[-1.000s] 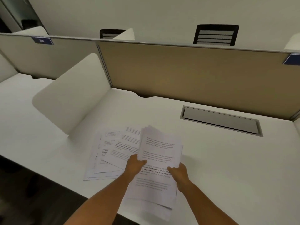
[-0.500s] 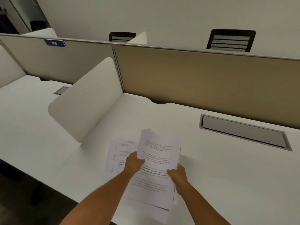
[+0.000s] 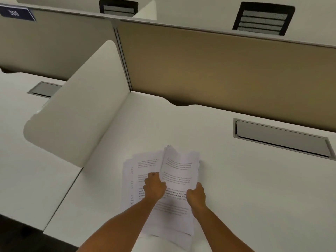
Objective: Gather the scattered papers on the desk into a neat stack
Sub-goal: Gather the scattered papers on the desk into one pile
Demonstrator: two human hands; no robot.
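On the white laminate worktop [image 3: 236, 188], the person's left hand [image 3: 154, 187] and right hand [image 3: 196, 196] grip opposite long edges of a thick sheaf of white printed paper sheets [image 3: 179, 176], the left fingers curled over its nine-o'clock edge and the right hand closed on its three-o'clock edge. The sheaf is tipped up, its far end raised toward twelve o'clock and its near end hanging past the worktop's front edge at six o'clock. A second ago a wide fan of loose sheets spread out at nine and ten o'clock of the hands; now that fan has narrowed to a tighter overlapping layer of flat printed sheets [image 3: 134, 180] lying on the worktop, just beside and partly under the held sheaf. The spread has shrunk across the last second, so the gathering seems well along, though the two groups are not yet one stack and their edges do not line up. The remaining work looks like bringing the flat layer in with the held sheaf, then squaring the edges. The overhang at six o'clock is a risk, since lower sheets could slip off the front. The white rounded side divider [image 3: 76, 113] stands at ten o'clock and the grey metal cable hatch [image 3: 280, 137] lies at two o'clock, both well apart from the papers.
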